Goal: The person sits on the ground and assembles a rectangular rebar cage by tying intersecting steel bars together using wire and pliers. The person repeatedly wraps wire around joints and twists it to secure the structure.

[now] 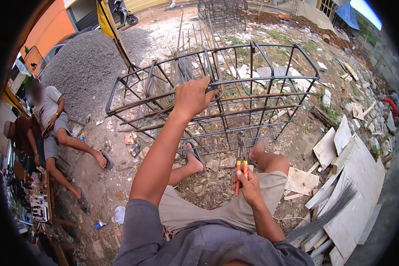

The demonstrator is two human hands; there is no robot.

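Observation:
A long cage of steel reinforcing bars (261, 80) with square stirrups lies across the ground before my knees. My left hand (193, 95) reaches out to its upper side, closed around a bar beside one stirrup; some fingertips are hidden. My right hand (249, 186) is closed on the handles of a pair of pincers (242, 153) with red and yellow grips, held upright between my legs. The pincers' jaws point up at the near lower bars; whether they touch cannot be made out. Loose rusty bars (142, 103) run along the cage's left part.
On the right are broken boards (354, 177) and a bundle of thin wire (328, 215). A grey gravel heap (91, 60) rises behind left, near a pole with a yellow cloth (105, 20). Two people (53, 106) sit at left. Another bar cage (221, 15) stands at the back.

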